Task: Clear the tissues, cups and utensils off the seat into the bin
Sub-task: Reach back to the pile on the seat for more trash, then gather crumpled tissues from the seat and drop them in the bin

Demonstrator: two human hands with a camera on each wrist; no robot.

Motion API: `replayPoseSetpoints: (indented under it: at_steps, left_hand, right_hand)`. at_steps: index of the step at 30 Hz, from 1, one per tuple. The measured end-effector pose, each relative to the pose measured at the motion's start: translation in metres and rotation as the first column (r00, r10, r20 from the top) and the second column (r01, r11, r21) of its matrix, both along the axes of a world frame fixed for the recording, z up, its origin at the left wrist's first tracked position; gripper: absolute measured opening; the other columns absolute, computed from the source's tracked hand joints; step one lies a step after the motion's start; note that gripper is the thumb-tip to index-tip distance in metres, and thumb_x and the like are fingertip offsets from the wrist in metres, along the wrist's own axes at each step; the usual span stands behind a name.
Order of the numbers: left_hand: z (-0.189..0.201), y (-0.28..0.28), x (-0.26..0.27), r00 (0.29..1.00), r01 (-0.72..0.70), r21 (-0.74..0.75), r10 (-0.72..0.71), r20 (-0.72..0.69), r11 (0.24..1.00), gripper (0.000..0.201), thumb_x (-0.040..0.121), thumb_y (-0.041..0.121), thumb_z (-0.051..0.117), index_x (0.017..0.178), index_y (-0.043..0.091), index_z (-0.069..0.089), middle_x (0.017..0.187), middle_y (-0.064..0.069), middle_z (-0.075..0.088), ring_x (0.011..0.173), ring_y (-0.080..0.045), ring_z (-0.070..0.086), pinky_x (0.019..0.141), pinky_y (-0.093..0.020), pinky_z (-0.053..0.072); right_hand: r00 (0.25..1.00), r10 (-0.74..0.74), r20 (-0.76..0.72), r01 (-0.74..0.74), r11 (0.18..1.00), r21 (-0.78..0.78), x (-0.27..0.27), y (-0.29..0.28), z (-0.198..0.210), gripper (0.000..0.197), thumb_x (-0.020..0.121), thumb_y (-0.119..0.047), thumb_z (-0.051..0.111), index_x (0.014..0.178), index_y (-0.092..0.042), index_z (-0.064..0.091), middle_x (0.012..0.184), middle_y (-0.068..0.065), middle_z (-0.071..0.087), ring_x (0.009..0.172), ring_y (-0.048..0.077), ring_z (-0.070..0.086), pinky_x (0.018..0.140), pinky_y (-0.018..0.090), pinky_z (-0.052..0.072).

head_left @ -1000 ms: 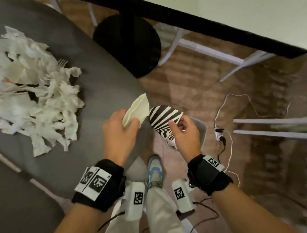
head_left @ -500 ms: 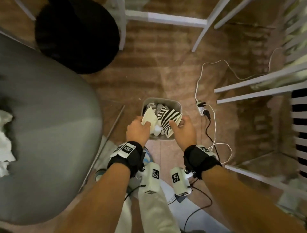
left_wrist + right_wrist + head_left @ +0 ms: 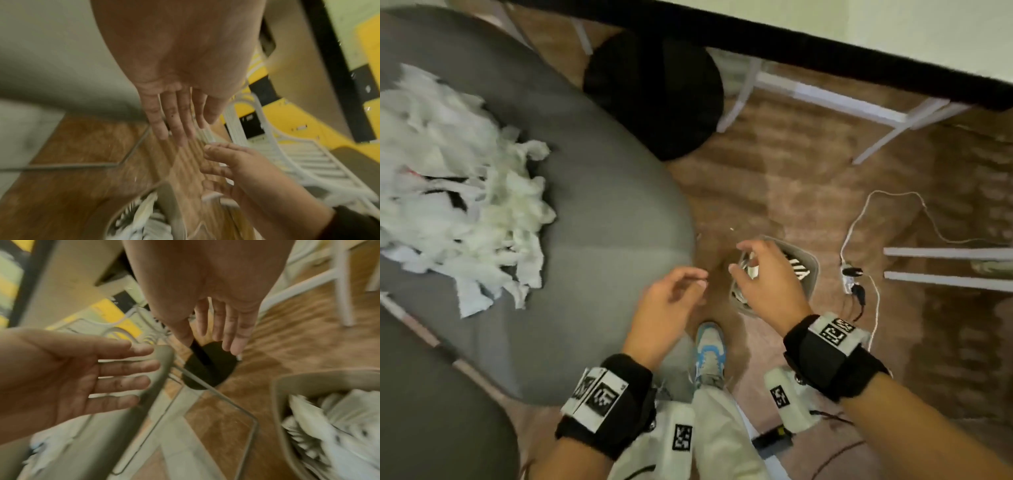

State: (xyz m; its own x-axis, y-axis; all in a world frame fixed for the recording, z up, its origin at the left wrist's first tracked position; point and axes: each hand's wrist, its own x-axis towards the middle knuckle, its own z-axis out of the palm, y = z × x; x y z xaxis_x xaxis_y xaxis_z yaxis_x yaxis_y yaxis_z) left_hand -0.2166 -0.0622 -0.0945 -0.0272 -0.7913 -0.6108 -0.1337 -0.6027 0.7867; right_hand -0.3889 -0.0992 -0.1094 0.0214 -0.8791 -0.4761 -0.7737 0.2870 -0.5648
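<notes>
A heap of torn white tissues [image 3: 452,192] lies on the grey seat [image 3: 599,212] at the left. The small grey bin [image 3: 812,270] stands on the floor to the right of the seat, holding a black-and-white striped cup [image 3: 798,269] and white paper [image 3: 339,415]. My left hand [image 3: 674,294] hovers empty over the seat's front edge, fingers straight [image 3: 176,116]. Just above the bin's left rim hangs my right hand [image 3: 760,270], empty too, with loose spread fingers [image 3: 232,327]. The bin rim [image 3: 170,201] also shows in the left wrist view.
A black round stool [image 3: 654,92] stands beyond the seat. A dark-edged table [image 3: 825,44] with white legs [image 3: 825,99] runs along the top. White cables and a plug [image 3: 854,274] lie on the brown floor right of the bin. My blue shoe [image 3: 710,349] is between my hands.
Both hands have let go of the white paper cup and the striped cup, which now lie in the bin. The hands have lifted and spread; my view has swung back left to the seat.
</notes>
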Motion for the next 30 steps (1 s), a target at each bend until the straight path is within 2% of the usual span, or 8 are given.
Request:
replayPoseSetpoints:
  at_steps: [3, 9, 11, 13, 18, 21, 24, 30]
  left_hand:
    - [0.015, -0.003, 0.069, 0.952, -0.14, -0.169, 0.179, 0.248, 0.976, 0.012, 0.091, 0.012, 0.061, 0.099, 0.018, 0.067, 0.095, 0.003, 0.071, 0.084, -0.01, 0.066, 0.08, -0.025, 0.051]
    - [-0.002, 0.003, 0.177, 0.606, -0.227, -0.176, 0.28, 0.744, 0.958, 0.049, 0.085, 0.014, 0.064, 0.132, 0.02, 0.051, 0.14, -0.009, 0.042, 0.13, -0.028, 0.04, 0.109, -0.038, 0.032]
    - [-0.014, 0.004, 0.194, 0.609, -0.245, -0.073, 0.212, 0.764, 0.967, 0.064, 0.089, 0.017, 0.062, 0.146, 0.022, 0.034, 0.158, -0.007, 0.019, 0.143, -0.028, 0.021, 0.115, -0.038, 0.021]
    - [-0.028, 0.007, 0.204, 0.636, -0.216, -0.031, 0.165, 0.754, 0.976, 0.067, 0.091, 0.016, 0.06, 0.149, 0.024, 0.027, 0.161, -0.005, 0.012, 0.143, -0.027, 0.021, 0.115, -0.036, 0.022]
    - [-0.049, 0.016, 0.213, 0.613, -0.213, -0.138, 0.242, 0.752, 0.967, 0.052, 0.086, 0.004, 0.062, 0.134, 0.02, 0.051, 0.136, -0.004, 0.047, 0.122, -0.026, 0.046, 0.1, -0.038, 0.042]
    - [-0.052, 0.022, 0.222, 0.636, -0.295, -0.206, 0.352, 0.686, 0.933, 0.037, 0.082, 0.0, 0.063, 0.115, 0.016, 0.059, 0.115, -0.002, 0.059, 0.106, -0.025, 0.056, 0.091, -0.038, 0.046]
    - [-0.05, 0.025, 0.229, 0.638, -0.398, -0.198, 0.425, 0.642, 0.896, 0.037, 0.085, 0.007, 0.065, 0.119, 0.019, 0.058, 0.113, 0.0, 0.062, 0.105, -0.019, 0.057, 0.092, -0.033, 0.045]
    - [-0.05, 0.017, 0.226, 0.586, -0.465, -0.219, 0.484, 0.65, 0.858, 0.02, 0.087, 0.029, 0.067, 0.101, 0.015, 0.066, 0.101, 0.001, 0.051, 0.086, -0.021, 0.057, 0.075, -0.027, 0.043]
  right_hand:
    - [0.982, 0.181, 0.057, -0.174, 0.979, -0.105, 0.059, -0.027, 0.026, 0.03, 0.088, -0.027, 0.062, 0.117, -0.025, 0.055, 0.113, -0.004, 0.053, 0.101, 0.015, 0.056, 0.087, 0.034, 0.048]
    - [0.866, 0.5, 0.0, -0.483, 0.837, -0.255, 0.178, -0.067, 0.04, 0.03, 0.087, -0.024, 0.063, 0.116, -0.019, 0.056, 0.114, -0.002, 0.054, 0.101, 0.017, 0.055, 0.088, 0.037, 0.047]
    - [0.824, 0.566, -0.032, -0.554, 0.792, -0.259, 0.21, -0.075, 0.034, 0.036, 0.087, -0.027, 0.064, 0.122, -0.02, 0.055, 0.122, -0.001, 0.051, 0.107, 0.02, 0.054, 0.093, 0.039, 0.047]
    - [0.781, 0.62, -0.075, -0.616, 0.745, -0.256, 0.238, -0.081, 0.026, 0.049, 0.086, -0.028, 0.065, 0.132, -0.017, 0.05, 0.136, 0.003, 0.045, 0.122, 0.023, 0.048, 0.104, 0.037, 0.041]
    - [0.702, 0.689, -0.18, -0.704, 0.71, -0.024, 0.289, -0.091, 0.001, 0.082, 0.084, -0.034, 0.069, 0.15, -0.02, 0.022, 0.158, 0.003, 0.017, 0.144, 0.028, 0.02, 0.113, 0.038, 0.027]
    - [0.643, 0.719, -0.264, -0.751, 0.659, -0.033, 0.299, -0.092, -0.012, 0.067, 0.085, -0.026, 0.065, 0.144, -0.017, 0.034, 0.142, 0.007, 0.04, 0.129, 0.026, 0.036, 0.103, 0.034, 0.035]
    - [0.719, 0.651, -0.242, -0.688, 0.716, -0.118, 0.296, -0.093, -0.015, 0.044, 0.087, -0.024, 0.064, 0.127, -0.015, 0.052, 0.117, 0.006, 0.056, 0.108, 0.025, 0.051, 0.09, 0.032, 0.041]
    - [0.82, 0.565, -0.092, -0.572, 0.804, -0.16, 0.279, -0.09, -0.008, 0.019, 0.081, -0.032, 0.074, 0.085, -0.017, 0.063, 0.078, -0.005, 0.057, 0.072, 0.014, 0.054, 0.066, 0.025, 0.041]
